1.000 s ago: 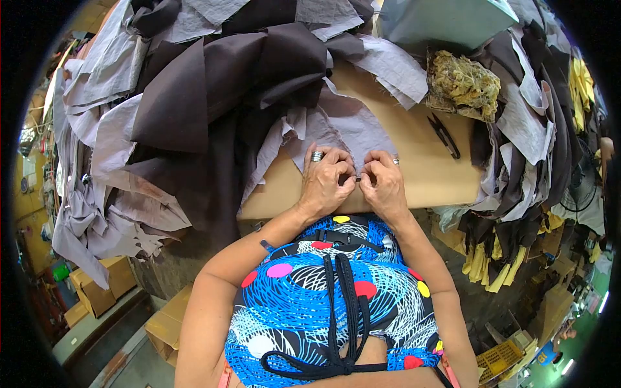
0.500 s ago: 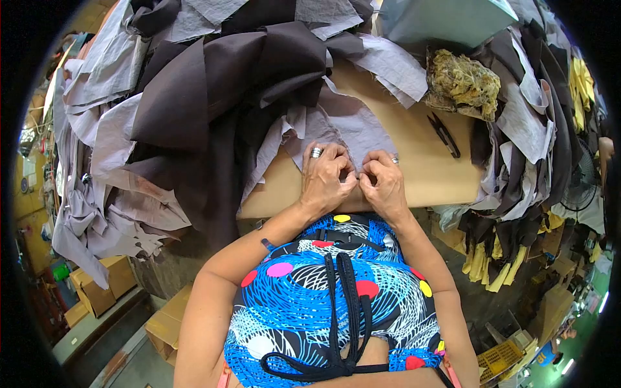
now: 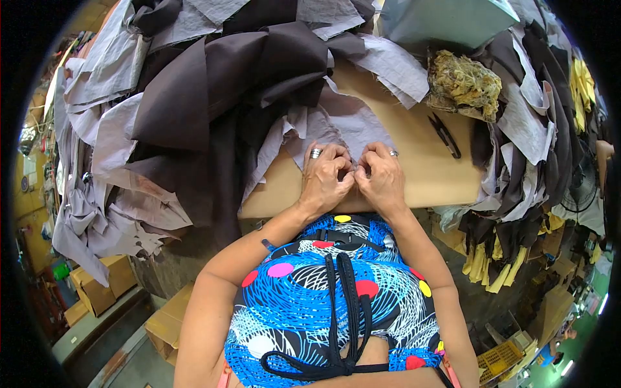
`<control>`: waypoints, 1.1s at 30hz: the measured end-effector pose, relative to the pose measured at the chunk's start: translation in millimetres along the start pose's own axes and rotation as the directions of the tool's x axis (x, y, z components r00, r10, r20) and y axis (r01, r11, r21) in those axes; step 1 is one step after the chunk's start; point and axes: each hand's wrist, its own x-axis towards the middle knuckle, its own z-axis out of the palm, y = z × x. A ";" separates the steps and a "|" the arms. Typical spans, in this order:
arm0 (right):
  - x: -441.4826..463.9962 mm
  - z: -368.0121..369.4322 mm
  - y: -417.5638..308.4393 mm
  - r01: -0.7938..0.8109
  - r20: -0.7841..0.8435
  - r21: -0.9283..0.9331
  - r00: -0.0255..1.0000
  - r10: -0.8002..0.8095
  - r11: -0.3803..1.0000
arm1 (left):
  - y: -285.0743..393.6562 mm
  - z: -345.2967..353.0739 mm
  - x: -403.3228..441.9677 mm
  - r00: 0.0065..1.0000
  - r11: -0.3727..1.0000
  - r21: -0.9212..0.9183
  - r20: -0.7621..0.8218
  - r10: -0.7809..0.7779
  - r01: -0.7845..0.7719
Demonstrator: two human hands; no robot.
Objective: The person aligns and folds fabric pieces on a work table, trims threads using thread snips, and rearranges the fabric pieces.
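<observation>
A piece of grey-lilac fabric (image 3: 356, 119) with a seam down its middle lies on the tan tabletop (image 3: 433, 178). At its near end, my left hand (image 3: 326, 173) is closed in a pinch on the fabric, with rings on one finger. Close beside it, my right hand (image 3: 380, 173) pinches the same fabric by the seam, fingertips almost meeting those of the left. The exact bit between the fingertips is hidden. Black thread snips (image 3: 444, 136) lie to the right of my hands, apart from them.
Dark brown and grey cloth (image 3: 213, 90) is heaped at the left and back. A clump of yellowish thread scraps (image 3: 464, 85) sits behind the snips, near a pale box (image 3: 446, 22). More cloth (image 3: 527, 123) hangs at the right edge, above yellow strips (image 3: 504, 268).
My right hand has shifted slightly left and up, bringing its fingertips closer to my left hand. The left hand stays almost in place, and the fabric has barely moved.
</observation>
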 end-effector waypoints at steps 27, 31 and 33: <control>14.8 -9.3 15.8 -0.034 0.064 0.025 0.997 0.032 0.999 | -11.5 -8.0 -1.1 0.935 0.913 0.214 0.008 0.354 -0.348; 18.5 -14.9 13.3 0.029 -0.089 -0.310 0.994 -0.059 0.950 | -21.6 -16.9 -2.3 0.848 0.781 0.331 0.180 0.499 -0.530; 17.3 -13.6 17.2 -0.014 -0.073 -0.303 0.997 -0.008 0.953 | -22.7 -17.5 -1.0 0.827 0.751 0.348 0.221 0.516 -0.561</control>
